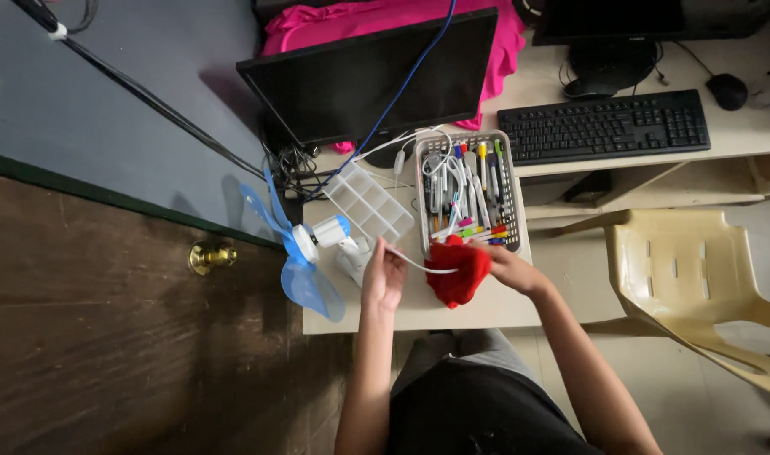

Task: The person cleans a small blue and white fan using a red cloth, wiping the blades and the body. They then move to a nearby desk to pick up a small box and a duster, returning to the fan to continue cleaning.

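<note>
L hand (383,274) pinched thin white cable (418,265), R hand (509,268) gripped crumpled red cloth (457,271) w/ cable running into it, grey pen basket (515,211) just beyond R hand

Bare tabletop (486,313) only along the near edge; fan (305,253) blocks left, basket (468,190) and organizer (366,200) behind, monitor (376,76) walls the back.

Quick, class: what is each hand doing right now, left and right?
Left hand: closed, pinching one end of a thin white cable.
Right hand: closed on a red cloth in front of the pen basket.
</note>
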